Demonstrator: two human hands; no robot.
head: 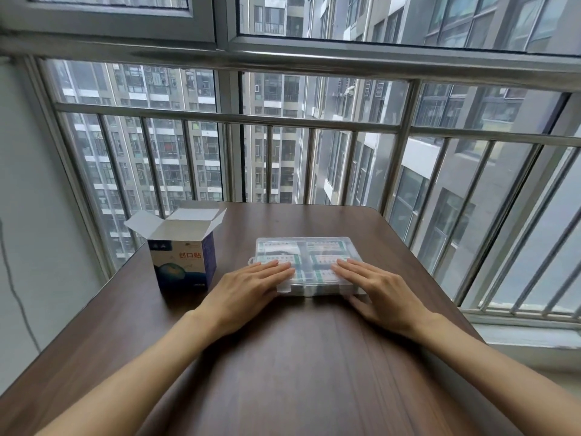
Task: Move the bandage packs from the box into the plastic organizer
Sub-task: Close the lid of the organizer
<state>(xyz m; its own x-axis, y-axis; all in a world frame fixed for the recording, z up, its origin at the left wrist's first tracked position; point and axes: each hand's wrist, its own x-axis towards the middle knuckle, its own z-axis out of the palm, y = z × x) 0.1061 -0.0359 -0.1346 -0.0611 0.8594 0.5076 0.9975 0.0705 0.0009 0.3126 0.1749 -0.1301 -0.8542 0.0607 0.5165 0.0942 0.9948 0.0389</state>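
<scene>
nearest the camera, two bare forearms reach out over the dark wood worktop [283, 357]. the left hand [248, 284] lies flat with its fingers straight, fingertips resting on the near left corner of the plastic organizer [306, 265]; the right hand [374, 287] mirrors it on the near right corner, fingers also straight, gripping nothing. the organizer's clear lid looks shut, and through it the bandage packs [327, 254] show as green and white strips laid in the compartments. to the left, well apart from the organizer, stands the blue box [184, 262] with its top flaps open; its inside cannot be seen from here, so whether any packs remain is not clear. beyond the worktop run metal railings [314, 158] and a window onto tall buildings.

judging by this, the packing seems about finished and the hands are pressing the lid down. the risk is uneven pressure: pushing only the near edge could leave the far side unlatched, or slide the light organizer across the smooth worktop. a pack sitting proud of its compartment could also stop the lid closing
</scene>
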